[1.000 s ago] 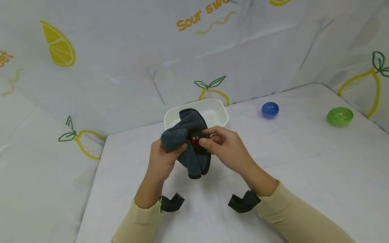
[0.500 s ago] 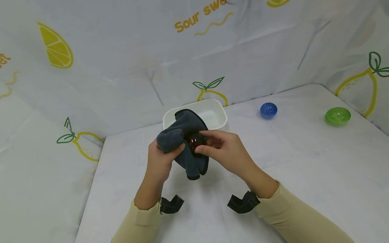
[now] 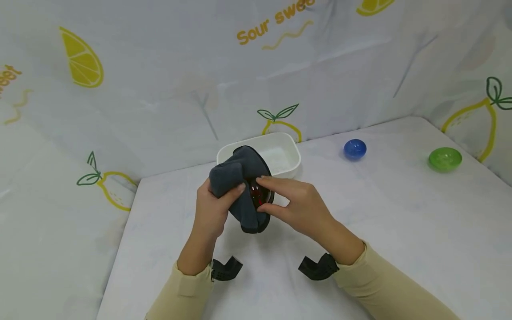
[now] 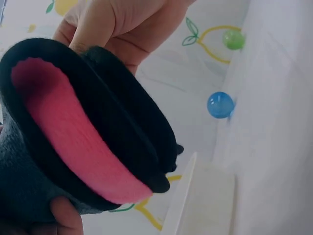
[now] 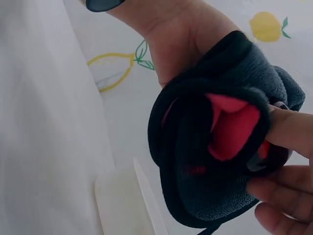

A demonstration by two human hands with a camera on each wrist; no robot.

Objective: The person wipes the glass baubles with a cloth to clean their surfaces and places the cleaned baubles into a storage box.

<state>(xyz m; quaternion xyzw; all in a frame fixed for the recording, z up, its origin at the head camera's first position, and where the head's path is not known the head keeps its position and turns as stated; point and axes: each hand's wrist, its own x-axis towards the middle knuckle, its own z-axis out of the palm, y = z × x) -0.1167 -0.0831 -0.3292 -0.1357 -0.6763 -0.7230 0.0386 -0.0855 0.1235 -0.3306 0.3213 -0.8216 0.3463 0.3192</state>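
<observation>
Wide white table with open room on the right, its edges meeting the lemon-print backdrop; the white tub sits at the back edge. Above the table before the tub, the left hand grips the bunched grey cloth, the right hand pinches its red-lined fold between thumb and forefinger. Blue bowl and green bowl lie well apart, far right.

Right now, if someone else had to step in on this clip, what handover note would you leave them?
Left hand grips the bunched grey cloth, held up off the table.
Right hand pinches a small red thing in the cloth's folds; what it is cannot be told.
White tub sits just behind; blue bowl and green bowl far right.
Both bowls lie untouched.
</observation>
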